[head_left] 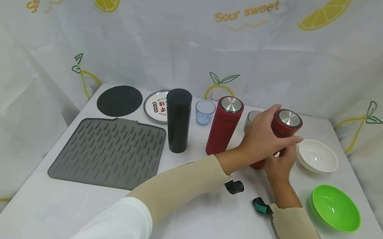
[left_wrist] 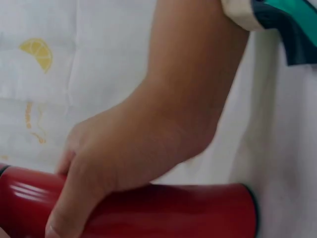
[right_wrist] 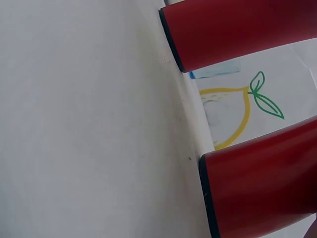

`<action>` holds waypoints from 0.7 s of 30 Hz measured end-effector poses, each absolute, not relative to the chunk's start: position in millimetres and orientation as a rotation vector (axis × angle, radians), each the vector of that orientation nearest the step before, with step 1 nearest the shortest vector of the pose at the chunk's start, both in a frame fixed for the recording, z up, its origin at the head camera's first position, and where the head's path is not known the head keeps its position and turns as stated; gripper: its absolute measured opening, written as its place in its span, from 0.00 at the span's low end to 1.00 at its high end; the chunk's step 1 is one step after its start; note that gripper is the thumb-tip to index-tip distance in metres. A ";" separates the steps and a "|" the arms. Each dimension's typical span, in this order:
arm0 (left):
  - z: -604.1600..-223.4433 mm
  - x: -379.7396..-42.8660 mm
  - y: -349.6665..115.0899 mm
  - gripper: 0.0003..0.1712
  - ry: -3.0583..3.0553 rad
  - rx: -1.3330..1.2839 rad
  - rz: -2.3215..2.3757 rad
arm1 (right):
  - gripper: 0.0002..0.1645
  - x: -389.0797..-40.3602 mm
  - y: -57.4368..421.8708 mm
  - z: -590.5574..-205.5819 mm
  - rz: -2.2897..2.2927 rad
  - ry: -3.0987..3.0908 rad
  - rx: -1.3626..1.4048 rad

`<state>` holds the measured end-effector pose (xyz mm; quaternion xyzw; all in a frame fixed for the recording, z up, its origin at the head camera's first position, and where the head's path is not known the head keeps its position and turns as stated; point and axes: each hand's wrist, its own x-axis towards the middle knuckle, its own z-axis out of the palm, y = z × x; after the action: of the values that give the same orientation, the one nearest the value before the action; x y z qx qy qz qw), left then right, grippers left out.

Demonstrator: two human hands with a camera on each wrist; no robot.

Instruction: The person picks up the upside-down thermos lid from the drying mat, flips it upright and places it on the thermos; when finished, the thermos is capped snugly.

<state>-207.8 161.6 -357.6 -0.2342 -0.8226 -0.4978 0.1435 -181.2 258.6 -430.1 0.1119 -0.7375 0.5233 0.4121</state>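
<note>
A red thermos flask [head_left: 257, 163] with a silver-topped lid stands upright at the right of the table. My left hand [head_left: 262, 136] grips its upper body from the left, thumb across the near side and fingers reaching toward the lid. In the left wrist view, the left hand [left_wrist: 124, 144] wraps round the red flask [left_wrist: 198, 210]. Just below, my right hand [head_left: 280, 162] holds the same flask from the right, its fingers partly hidden. A second red flask [head_left: 225, 126] stands to the left; its base also shows in the right wrist view.
A black flask [head_left: 177, 121], a blue glass [head_left: 204, 113] and another glass [head_left: 250, 118] stand nearby. Right are a white bowl [head_left: 317, 156] and green bowl [head_left: 335, 208]. Left lie a grey mat [head_left: 108, 152], a black round mat [head_left: 120, 101] and a printed round plate [head_left: 156, 105].
</note>
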 end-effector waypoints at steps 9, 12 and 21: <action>-350.8 -220.2 164.6 0.50 -2.454 -0.734 -1.564 | 0.30 -179.6 263.1 -428.4 1.332 -1.889 0.294; -350.4 -226.2 159.8 0.49 -2.478 -0.894 -1.645 | 0.31 -178.8 264.0 -428.8 1.326 -1.894 0.274; -359.4 -215.1 157.5 0.53 -2.531 -0.581 -1.350 | 0.24 -180.2 260.7 -429.3 1.310 -1.889 0.264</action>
<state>-215.1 157.5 -359.4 -0.1972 -0.8598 -0.4586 0.1073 -180.2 260.7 -429.3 0.1046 -0.7475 0.5183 0.4021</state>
